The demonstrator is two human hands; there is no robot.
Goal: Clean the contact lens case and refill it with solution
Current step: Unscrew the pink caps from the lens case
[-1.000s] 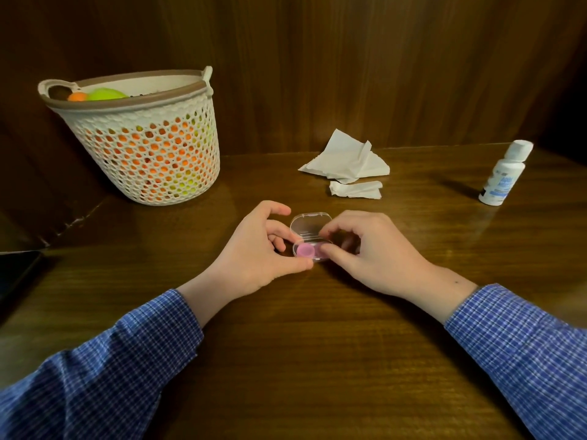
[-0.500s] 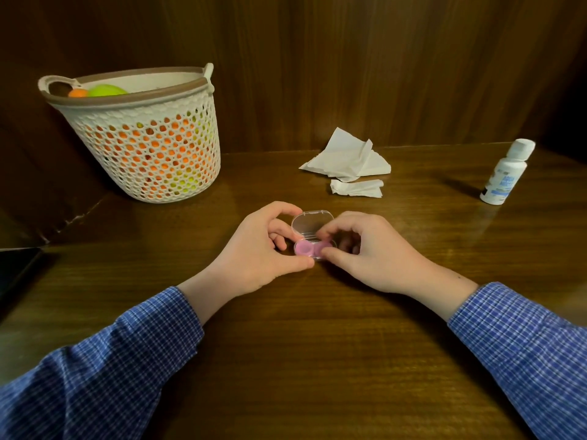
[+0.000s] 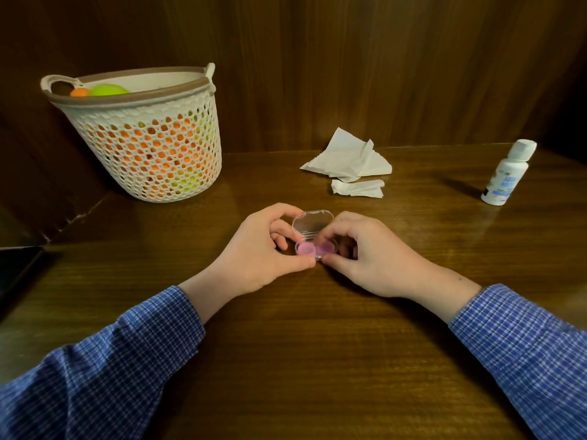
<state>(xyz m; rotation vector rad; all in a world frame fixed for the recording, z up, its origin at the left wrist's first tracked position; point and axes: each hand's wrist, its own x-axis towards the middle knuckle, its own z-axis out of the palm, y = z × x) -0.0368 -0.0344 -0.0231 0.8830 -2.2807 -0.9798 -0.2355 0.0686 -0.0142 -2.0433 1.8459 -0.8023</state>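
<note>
Both hands, left hand (image 3: 259,252) and right hand (image 3: 365,254), pinching open contact lens case (image 3: 313,247): slipping grip risks flipping it, spilling wells.

My only view comes from a wide-angle camera worn on the head, looking forward and down over a dark wooden table (image 3: 286,360). Both checked sleeves enter from the bottom corners, and the left hand (image 3: 257,252) and right hand (image 3: 368,255) meet close in at frame centre. Farther off, a perforated basket (image 3: 149,154) stands at upper left and a white bottle (image 3: 506,173) at right, before a wood-panelled wall (image 3: 349,58). Lines bow toward the edges.
</note>
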